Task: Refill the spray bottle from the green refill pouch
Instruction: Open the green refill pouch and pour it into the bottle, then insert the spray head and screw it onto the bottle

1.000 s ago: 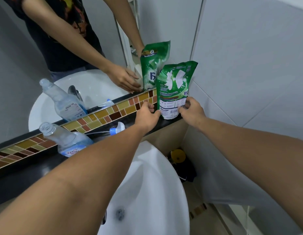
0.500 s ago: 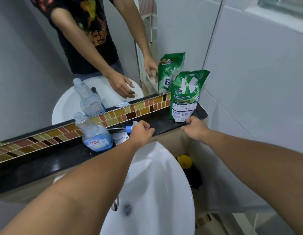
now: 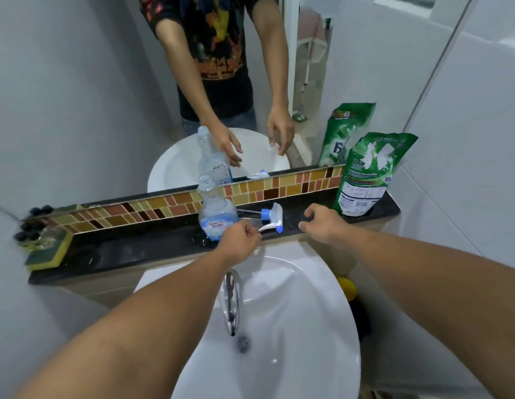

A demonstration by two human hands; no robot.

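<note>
Head cam's showing the left hand [image 3: 239, 240], loosely curled and empty, hovering nearest the upright spray bottle [image 3: 217, 216] mid-ledge, right hand [image 3: 322, 226] open, green refill pouch [image 3: 365, 174] at the ledge's right end.

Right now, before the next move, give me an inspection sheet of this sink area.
Surface: black ledge, wet-looking, behind the white sink.
Job's things: spray bottle upright, uncapped; trigger sprayer head lying beside it; green refill pouch upright at the right end.
Clutter: sponge, dark bits at left.
Hands: left hand loosely curled, right hand open; both empty.
Cables: nothing seen.
Surroundings: mirror, mosaic tile strip, faucet.
</note>
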